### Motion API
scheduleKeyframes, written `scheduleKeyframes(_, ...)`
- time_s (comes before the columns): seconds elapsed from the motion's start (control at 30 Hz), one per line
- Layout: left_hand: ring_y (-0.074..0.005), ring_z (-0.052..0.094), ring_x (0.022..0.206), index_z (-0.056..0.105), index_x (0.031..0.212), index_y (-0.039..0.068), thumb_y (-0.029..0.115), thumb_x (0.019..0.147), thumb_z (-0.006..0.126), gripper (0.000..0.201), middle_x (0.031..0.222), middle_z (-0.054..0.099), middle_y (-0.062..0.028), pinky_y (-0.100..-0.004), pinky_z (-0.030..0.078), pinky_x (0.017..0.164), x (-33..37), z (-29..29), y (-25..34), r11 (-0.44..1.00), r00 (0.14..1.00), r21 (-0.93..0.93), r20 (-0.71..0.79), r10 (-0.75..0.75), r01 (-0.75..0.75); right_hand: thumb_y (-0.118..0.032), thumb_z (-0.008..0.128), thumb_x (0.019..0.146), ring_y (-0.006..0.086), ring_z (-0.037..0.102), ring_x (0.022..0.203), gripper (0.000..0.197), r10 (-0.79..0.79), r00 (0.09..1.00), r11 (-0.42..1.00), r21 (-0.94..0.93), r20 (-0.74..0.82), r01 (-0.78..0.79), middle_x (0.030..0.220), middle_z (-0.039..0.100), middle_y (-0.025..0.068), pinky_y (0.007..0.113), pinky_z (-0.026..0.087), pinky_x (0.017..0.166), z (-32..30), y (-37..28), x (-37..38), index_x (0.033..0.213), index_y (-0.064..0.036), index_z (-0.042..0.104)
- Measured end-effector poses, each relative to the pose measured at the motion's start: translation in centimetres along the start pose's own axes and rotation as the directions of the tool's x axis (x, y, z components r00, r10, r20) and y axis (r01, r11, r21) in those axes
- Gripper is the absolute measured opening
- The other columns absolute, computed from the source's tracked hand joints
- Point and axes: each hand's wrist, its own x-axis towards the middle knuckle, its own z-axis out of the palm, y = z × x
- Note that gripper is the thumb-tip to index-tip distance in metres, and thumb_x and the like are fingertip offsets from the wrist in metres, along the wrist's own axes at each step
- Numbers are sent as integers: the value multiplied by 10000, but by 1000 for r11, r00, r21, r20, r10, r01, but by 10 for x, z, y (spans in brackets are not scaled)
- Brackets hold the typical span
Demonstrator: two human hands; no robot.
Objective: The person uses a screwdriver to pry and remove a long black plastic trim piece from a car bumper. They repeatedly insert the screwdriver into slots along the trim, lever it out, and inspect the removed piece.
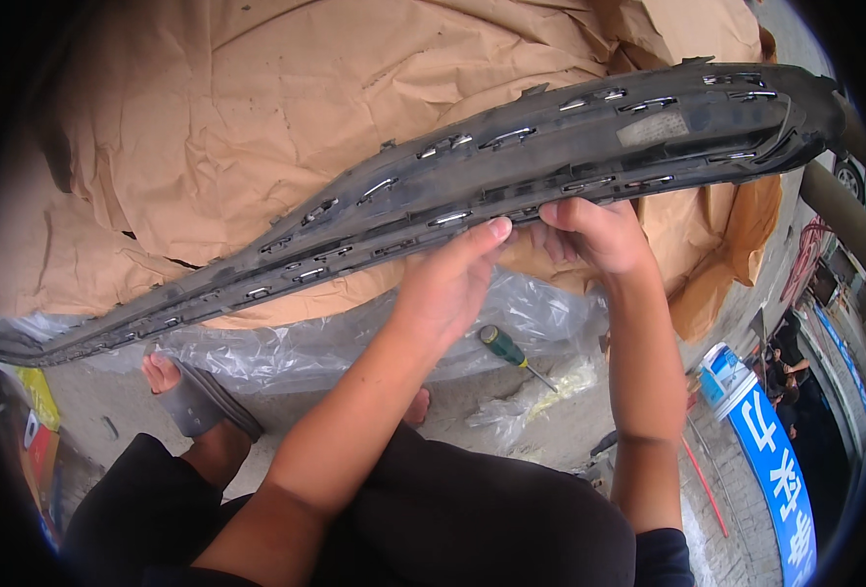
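Observation:
A long curved strip of black plastic trim, apparently a car part, spans the view from lower left to upper right. Bright metal clips sit in slots along it, and a pale label is near its right end. My left hand grips the near edge, thumb on top and fingers curled mostly out of sight underneath. Close by on the right, my right hand is closed on the same edge, with its thumb pointing left and its fingers bent below. Only a small gap separates the two thumbs.
Crumpled brown paper lies under and behind the trim. Clear plastic sheeting runs along its near side. A green-handled screwdriver rests on the floor beneath my arms. Right of them are a bucket, a blue sign and a red rod.

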Motion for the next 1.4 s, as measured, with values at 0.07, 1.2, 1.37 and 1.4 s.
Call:
scheduleKeyframes(0.07,-183,623,1250,665,1344,75,115,974,740,379,1318,714,-52,-374,460,1095,1,0,1,1000,999,10,48,-3,3,-142,693,901,145,573,461,155,-2,1000,1000,3,-2,2,693,673,84,272,413,413,1,1,1,887,12,680)
scheduleKeyframes(1.2,-309,663,1279,607,1348,-5,43,1017,694,345,1320,695,-153,-485,508,1185,18,5,0,981,995,-172,-15,-94,90,-14,733,921,178,650,703,325,-281,715,478,-739,-640,-474,894,679,135,336,503,689,136,-120,-267,1134,-31,488)
scheduleKeyframes(1.37,-317,671,1267,597,1360,-10,24,1017,684,356,1334,693,-160,-537,489,1214,22,4,-3,970,993,-214,-9,-122,117,-68,712,947,283,718,729,472,-281,863,377,-875,-419,-303,891,748,219,365,551,722,158,-143,-211,1410,-7,643)
scheduleKeyframes(1.4,-321,664,1282,585,1375,-15,22,1015,685,375,1341,691,-157,-534,495,1211,22,4,-3,970,991,-212,-21,-129,121,-73,714,947,316,746,750,435,-295,868,327,-896,-400,-301,911,758,241,375,566,737,161,-146,-200,1375,-4,684)
